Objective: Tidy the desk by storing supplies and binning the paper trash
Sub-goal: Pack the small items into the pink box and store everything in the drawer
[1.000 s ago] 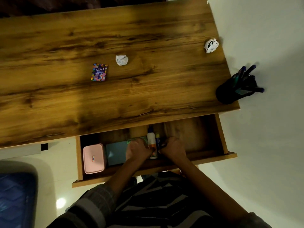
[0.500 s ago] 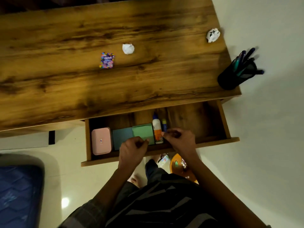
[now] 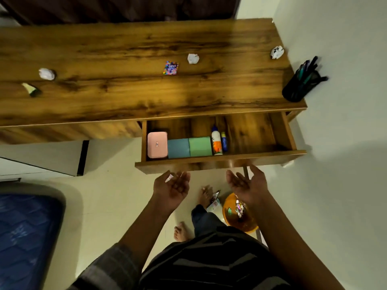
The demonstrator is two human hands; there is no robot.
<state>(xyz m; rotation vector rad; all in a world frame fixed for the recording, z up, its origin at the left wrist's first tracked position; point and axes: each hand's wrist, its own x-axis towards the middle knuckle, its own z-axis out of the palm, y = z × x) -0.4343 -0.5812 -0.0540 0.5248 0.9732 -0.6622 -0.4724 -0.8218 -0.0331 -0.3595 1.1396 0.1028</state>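
1. Both hands hang just below the open drawer (image 3: pixel 219 162) front, palms up. Left hand (image 3: pixel 172 188) has loosely curled fingers and looks empty; a pale blur at its fingertips is too smeared to read. Right hand (image 3: pixel 246 186) is spread, holding nothing.
2. In the drawer, left to right: pink box (image 3: pixel 157 145), blue pad (image 3: pixel 178 148), green pad (image 3: pixel 200 146), glue bottle (image 3: pixel 216 143), and a small blue tube (image 3: pixel 223 141) that's hard to identify.
3. On the desk (image 3: pixel 125 97): three paper balls, one far left (image 3: pixel 47 73), one mid (image 3: pixel 193 58), one far right (image 3: pixel 276 52), plus a candy packet (image 3: pixel 171 68).
4. The orange bin (image 3: pixel 240 218) on the floor is half hidden by the right arm.
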